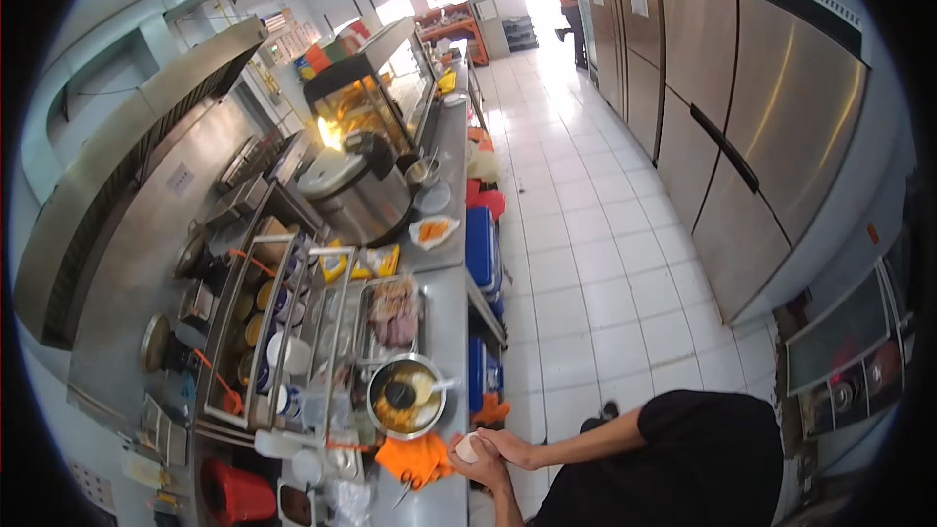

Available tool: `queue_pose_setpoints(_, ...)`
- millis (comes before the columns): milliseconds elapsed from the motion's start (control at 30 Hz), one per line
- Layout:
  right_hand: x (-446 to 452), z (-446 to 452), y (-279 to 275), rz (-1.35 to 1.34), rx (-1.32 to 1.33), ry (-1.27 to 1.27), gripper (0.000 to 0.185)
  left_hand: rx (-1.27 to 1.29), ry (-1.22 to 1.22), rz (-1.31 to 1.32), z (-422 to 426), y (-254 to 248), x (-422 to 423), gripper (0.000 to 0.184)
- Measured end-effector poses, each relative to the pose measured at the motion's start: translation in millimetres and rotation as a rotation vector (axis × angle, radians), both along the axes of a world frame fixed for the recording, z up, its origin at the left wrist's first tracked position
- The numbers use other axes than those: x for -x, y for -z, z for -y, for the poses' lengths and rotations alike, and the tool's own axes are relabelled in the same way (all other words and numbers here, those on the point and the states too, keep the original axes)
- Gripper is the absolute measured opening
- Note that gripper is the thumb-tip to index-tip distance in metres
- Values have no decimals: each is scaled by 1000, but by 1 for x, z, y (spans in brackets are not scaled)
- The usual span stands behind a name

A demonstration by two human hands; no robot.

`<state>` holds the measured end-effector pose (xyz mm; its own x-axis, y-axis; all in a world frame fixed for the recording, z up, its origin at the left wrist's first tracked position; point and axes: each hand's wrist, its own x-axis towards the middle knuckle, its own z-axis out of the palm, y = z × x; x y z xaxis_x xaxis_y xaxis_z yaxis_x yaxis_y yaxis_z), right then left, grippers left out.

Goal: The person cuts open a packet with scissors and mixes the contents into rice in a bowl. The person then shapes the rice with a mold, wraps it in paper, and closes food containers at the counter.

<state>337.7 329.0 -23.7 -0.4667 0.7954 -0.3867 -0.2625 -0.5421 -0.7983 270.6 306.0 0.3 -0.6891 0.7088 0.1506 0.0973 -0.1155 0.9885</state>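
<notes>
My left hand (480, 471) is cupped at the counter edge, fingers curled around a pale round lump (468, 448) whose kind I cannot make out. My right hand (509, 448) reaches in from the other side and presses its fingers against the same lump. Just beyond lies an orange cloth (415, 454), with scissors (404, 491) at its edge. Behind the cloth is a metal bowl (379, 381) holding yellowish food, a dark round item and a pale utensil. A metal tray (420, 317) of raw-looking meat sits past the bowl.
A large cooker (356, 195) and a paper-lined plate of orange food (431, 231) stand farther along the counter. Below are blue coolers (480, 244). A red bucket (234, 493) sits at lower left. Steel fridges (722, 127) line the right; a person (568, 5) stands by the doorway.
</notes>
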Motion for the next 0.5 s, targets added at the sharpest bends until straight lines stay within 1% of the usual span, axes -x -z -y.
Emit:
queue_pose_setpoints(33,-32,-18,0,29,-49,54,57,21,81,39,-21,1,-28,27)
queue_pose_setpoints(67,-66,-35,2,135,-140,32,57,40,131,12,-40,10,-55,26)
queue_pose_setpoints(100,-102,-57,-10,240,-233,8,56,56,181,-13,-66,25,-77,25)
queue_pose_setpoints(133,-127,-74,-16,331,-323,-17,56,79,231,-51,-87,28,-93,25)
queue_pose_setpoints(167,-152,-92,-12,488,-458,-101,64,168,224,-223,-107,29,-107,32)
queue_pose_setpoints(233,-206,-145,-25,678,-489,-423,76,356,413,30,-146,33,-131,38)
queue_pose_setpoints(267,-224,-169,-25,745,-383,-558,87,453,506,160,-157,42,-139,41)
queue_pose_setpoints(300,-242,-194,-26,813,-285,-704,101,546,481,341,-174,62,-152,48)
queue_pose_setpoints(400,-290,-278,-42,765,-178,-737,100,660,490,663,-236,71,-183,50)
queue_pose_setpoints(433,-304,-308,-26,749,-213,-677,93,625,506,785,-264,84,-189,52)
queue_pose_setpoints(500,-334,-359,-1,670,-259,-516,83,579,542,813,-319,102,-199,50)
